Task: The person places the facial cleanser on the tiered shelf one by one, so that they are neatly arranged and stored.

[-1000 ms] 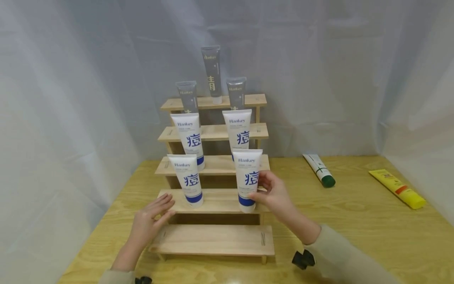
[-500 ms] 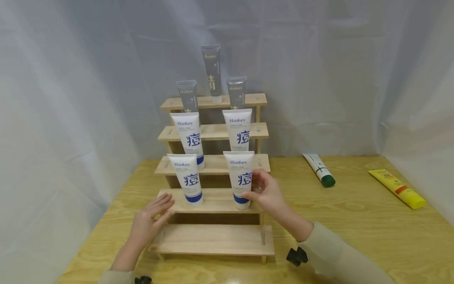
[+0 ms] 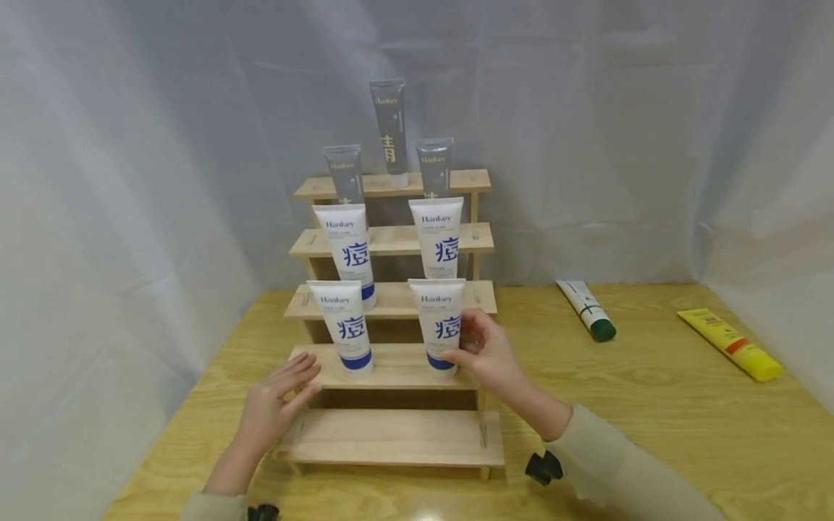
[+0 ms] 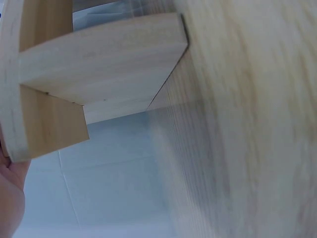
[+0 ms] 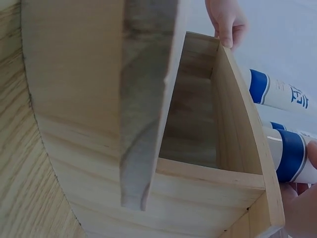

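In the head view a wooden stepped stand point(image 3: 391, 437) carries several upright squeeze tubes. My right hand point(image 3: 490, 356) holds a white tube with a blue band point(image 3: 438, 325) by its right side, thumb in front, at the right of the second step from the bottom. On the left of that step stands a matching white tube point(image 3: 340, 329). My left hand point(image 3: 276, 405) rests its fingers at the step's left end, and the thumb touches the edge in the right wrist view. There, the held tube point(image 5: 292, 156) has its cap end at the shelf; the fingers behind it are partly hidden.
Higher up stand two more white tubes point(image 3: 345, 242) and several grey tubes point(image 3: 389, 134). On the table point(image 3: 638, 434) at right lie a white tube with a green cap point(image 3: 588, 311) and a yellow tube point(image 3: 730, 344). A pale curtain point(image 3: 586, 145) hangs behind.
My right hand has moved the white tube left and slightly back, and it is lined up below the tube behind. My left hand has stayed at the step's end.
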Available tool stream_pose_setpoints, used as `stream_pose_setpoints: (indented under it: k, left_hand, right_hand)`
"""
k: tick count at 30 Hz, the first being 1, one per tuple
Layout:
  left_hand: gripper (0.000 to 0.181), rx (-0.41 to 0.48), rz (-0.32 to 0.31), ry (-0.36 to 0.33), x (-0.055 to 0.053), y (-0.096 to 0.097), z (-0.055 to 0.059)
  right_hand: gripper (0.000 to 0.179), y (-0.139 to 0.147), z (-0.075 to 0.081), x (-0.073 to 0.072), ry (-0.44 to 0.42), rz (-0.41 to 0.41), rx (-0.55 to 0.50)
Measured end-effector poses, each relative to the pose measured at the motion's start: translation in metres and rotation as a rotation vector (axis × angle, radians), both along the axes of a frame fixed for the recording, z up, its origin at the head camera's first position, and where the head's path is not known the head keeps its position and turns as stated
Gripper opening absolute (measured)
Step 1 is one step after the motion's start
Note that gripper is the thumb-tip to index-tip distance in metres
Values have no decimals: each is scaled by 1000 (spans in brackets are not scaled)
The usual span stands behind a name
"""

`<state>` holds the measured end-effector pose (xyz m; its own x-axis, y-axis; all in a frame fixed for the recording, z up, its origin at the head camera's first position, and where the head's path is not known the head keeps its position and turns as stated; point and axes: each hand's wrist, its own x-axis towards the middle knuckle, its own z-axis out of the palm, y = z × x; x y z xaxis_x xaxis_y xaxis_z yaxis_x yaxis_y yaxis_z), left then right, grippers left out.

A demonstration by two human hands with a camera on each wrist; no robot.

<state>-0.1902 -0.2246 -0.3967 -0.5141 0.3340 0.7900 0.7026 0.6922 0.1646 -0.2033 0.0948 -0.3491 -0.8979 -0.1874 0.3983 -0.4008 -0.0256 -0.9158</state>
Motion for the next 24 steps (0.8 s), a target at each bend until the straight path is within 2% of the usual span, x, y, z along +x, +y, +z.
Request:
stream_pose_setpoints:
  k: [15, 24]
  left_hand:
    - [28, -3, -15, 17, -1, 0, -1]
    - [27, 1, -2, -1, 1, 1, 0]
  right_hand:
    - [42, 21, -5, 1, 28, 46, 26]
    - [39, 51, -6, 2, -25, -55, 99]
